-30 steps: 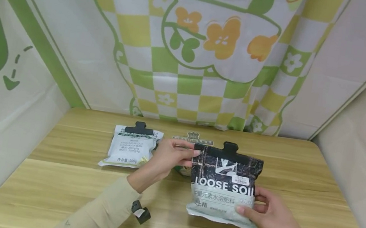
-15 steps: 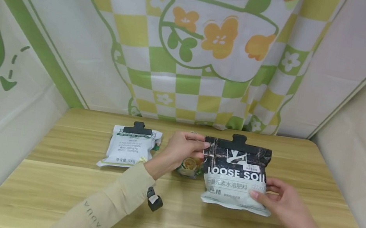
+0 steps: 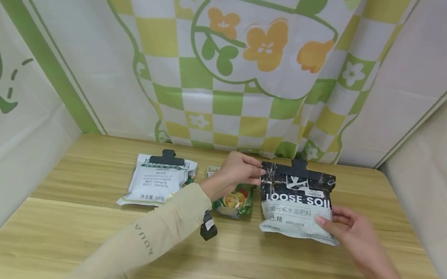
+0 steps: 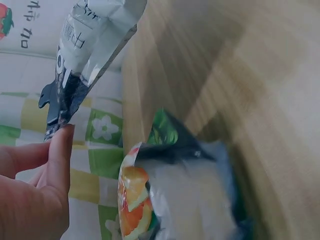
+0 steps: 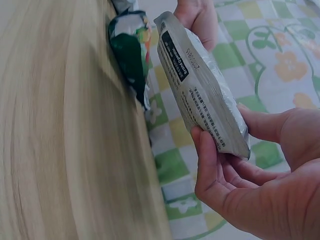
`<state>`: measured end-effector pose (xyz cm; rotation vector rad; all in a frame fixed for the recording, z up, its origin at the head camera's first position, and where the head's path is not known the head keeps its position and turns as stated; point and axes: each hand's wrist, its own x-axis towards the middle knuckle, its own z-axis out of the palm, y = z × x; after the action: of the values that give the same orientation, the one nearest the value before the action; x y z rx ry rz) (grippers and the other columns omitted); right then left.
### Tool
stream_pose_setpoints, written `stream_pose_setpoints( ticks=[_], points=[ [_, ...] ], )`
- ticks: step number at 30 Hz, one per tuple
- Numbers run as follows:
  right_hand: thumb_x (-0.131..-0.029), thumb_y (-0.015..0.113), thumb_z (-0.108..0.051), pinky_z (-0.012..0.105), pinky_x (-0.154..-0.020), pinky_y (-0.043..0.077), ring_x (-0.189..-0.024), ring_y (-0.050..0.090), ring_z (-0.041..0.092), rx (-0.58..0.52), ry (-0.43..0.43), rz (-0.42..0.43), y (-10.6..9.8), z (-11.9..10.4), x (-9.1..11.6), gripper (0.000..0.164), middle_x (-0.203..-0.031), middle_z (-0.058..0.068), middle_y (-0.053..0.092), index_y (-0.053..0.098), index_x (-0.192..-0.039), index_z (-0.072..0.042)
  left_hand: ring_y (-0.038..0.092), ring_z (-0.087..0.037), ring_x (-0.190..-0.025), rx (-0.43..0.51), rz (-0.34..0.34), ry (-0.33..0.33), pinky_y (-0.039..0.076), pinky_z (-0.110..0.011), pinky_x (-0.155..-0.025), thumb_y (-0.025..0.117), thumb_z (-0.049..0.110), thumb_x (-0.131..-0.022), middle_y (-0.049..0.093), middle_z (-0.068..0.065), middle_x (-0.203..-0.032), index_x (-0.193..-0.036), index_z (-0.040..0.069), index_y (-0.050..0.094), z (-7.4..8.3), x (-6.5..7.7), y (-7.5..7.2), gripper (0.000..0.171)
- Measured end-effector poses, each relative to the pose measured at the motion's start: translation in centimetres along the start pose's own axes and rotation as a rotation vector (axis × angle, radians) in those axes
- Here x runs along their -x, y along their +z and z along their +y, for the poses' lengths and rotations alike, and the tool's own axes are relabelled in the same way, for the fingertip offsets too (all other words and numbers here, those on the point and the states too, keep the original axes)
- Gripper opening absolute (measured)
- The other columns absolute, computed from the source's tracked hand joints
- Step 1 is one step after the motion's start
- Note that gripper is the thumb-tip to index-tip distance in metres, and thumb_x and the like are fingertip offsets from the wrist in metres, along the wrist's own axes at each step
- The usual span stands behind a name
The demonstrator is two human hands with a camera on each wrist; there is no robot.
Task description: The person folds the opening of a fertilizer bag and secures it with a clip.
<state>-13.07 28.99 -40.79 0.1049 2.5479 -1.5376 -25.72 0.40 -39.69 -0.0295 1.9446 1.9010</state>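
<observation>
Both hands hold a black-and-white fertilizer bag (image 3: pixel 295 213) marked "LOOSE SOIL" over the right half of the table, upright and seemingly raised. A black clip (image 3: pixel 298 170) closes its top edge. My left hand (image 3: pixel 236 174) pinches the bag's upper left corner between thumb and fingers. At the lower right side, my right hand (image 3: pixel 352 232) grips it, thumb in front and fingers behind, as the right wrist view shows with the bag's printed back (image 5: pixel 200 85). Below the left hand is a green packet (image 3: pixel 236 201) with a fruit picture, its upper part partly hidden.
On the left of the wooden table (image 3: pixel 204 267) lies a white 500g bag (image 3: pixel 161 181) with a black clip (image 3: pixel 168 157) on top. A checkered curtain (image 3: pixel 229 102) hangs behind the table's back edge. Fabric walls stand on both sides.
Both hands have carried the fertilizer bag to the right and toward the back of the table. More of the green packet shows now. The white bag stays put.
</observation>
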Motion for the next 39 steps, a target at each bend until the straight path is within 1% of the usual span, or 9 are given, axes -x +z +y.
stream_pose_setpoints(
  ticks=[6,8,12,15,18,22,26,33,39],
  points=[
    [-0.099,0.075,-0.028,0.021,-0.078,0.059,-0.09,0.066,0.004,0.004,0.039,0.015,-0.5,1.0,-1.3,0.067,-0.12,0.013,0.071,0.048,-0.146,0.01,0.076,-0.034,-0.106,-0.049,0.019,0.025,0.064,-0.04,-0.097,0.066,-0.006,-0.097,0.068,-0.028,-0.133,-0.137,-0.008,0.063,0.0,-1.9,1.5,0.041],
    [-0.099,0.075,-0.031,0.021,-0.079,0.058,-0.091,0.066,0.003,0.009,0.054,0.018,-0.7,1.5,-1.8,0.068,-0.121,0.012,0.071,0.048,-0.147,0.01,0.074,-0.037,-0.114,-0.058,0.039,0.03,0.064,-0.041,-0.097,0.065,-0.007,-0.096,0.068,-0.029,-0.133,-0.137,-0.009,0.063,-0.1,-2.4,2.0,0.04],
    [-0.1,0.073,-0.035,0.018,-0.081,0.057,-0.099,0.065,0.006,0.034,0.075,0.011,-1.1,2.4,-2.7,0.074,-0.132,0.024,0.067,0.044,-0.15,0.011,0.074,-0.039,-0.114,-0.056,0.081,0.043,0.065,-0.04,-0.094,0.064,-0.012,-0.094,0.068,-0.03,-0.132,-0.134,-0.011,0.064,-0.4,-3.3,2.9,0.04],
    [-0.101,0.071,-0.04,0.016,-0.083,0.054,-0.115,0.065,0.02,0.055,0.089,-0.001,-1.4,2.8,-3.1,0.078,-0.145,0.034,0.057,0.04,-0.152,0.011,0.074,-0.039,-0.113,-0.065,0.101,0.035,0.066,-0.038,-0.091,0.062,-0.014,-0.093,0.067,-0.03,-0.134,-0.134,-0.012,0.064,-0.9,-3.8,3.4,0.04],
    [-0.101,0.07,-0.042,0.016,-0.084,0.053,-0.124,0.061,0.029,0.07,0.097,-0.01,-1.5,3.2,-3.4,0.081,-0.15,0.036,0.052,0.039,-0.154,0.011,0.075,-0.038,-0.112,-0.078,0.122,0.011,0.067,-0.037,-0.089,0.058,-0.014,-0.094,0.066,-0.028,-0.135,-0.134,-0.01,0.064,-1.3,-4.2,3.9,0.041],
    [-0.101,0.071,-0.039,0.017,-0.082,0.056,-0.109,0.066,0.013,0.059,0.098,-0.015,-1.4,3.8,-3.9,0.078,-0.147,0.035,0.055,0.04,-0.152,0.012,0.077,-0.035,-0.107,-0.127,0.165,-0.014,0.067,-0.037,-0.089,0.059,-0.014,-0.093,0.068,-0.026,-0.134,-0.133,-0.008,0.065,-1.8,-4.5,4.5,0.041],
    [-0.101,0.071,-0.034,0.018,-0.08,0.058,-0.095,0.065,-0.001,0.016,0.095,-0.027,-1.2,4.3,-4.5,0.077,-0.141,0.034,0.061,0.039,-0.151,0.015,0.077,-0.034,-0.105,-0.153,0.209,-0.021,0.067,-0.037,-0.088,0.06,-0.014,-0.092,0.068,-0.026,-0.132,-0.131,-0.01,0.066,-2.1,-4.7,5.0,0.04],
    [-0.102,0.07,-0.03,0.018,-0.078,0.057,-0.091,0.064,-0.003,-0.006,0.094,-0.027,-1.2,4.9,-5.1,0.074,-0.135,0.031,0.065,0.039,-0.15,0.017,0.076,-0.034,-0.107,-0.16,0.212,-0.037,0.067,-0.036,-0.089,0.057,-0.011,-0.095,0.07,-0.028,-0.125,-0.131,-0.012,0.064,-2.4,-5.1,5.2,0.038],
    [-0.102,0.07,-0.026,0.019,-0.078,0.059,-0.089,0.065,-0.002,-0.031,0.101,-0.036,-1.2,5.4,-5.4,0.071,-0.123,0.019,0.072,0.04,-0.148,0.018,0.077,-0.033,-0.105,-0.212,0.172,-0.044,0.067,-0.033,-0.086,0.065,-0.01,-0.092,0.066,-0.026,-0.134,-0.132,-0.01,0.064,-2.6,-5.5,5.0,0.04]
  ],
)
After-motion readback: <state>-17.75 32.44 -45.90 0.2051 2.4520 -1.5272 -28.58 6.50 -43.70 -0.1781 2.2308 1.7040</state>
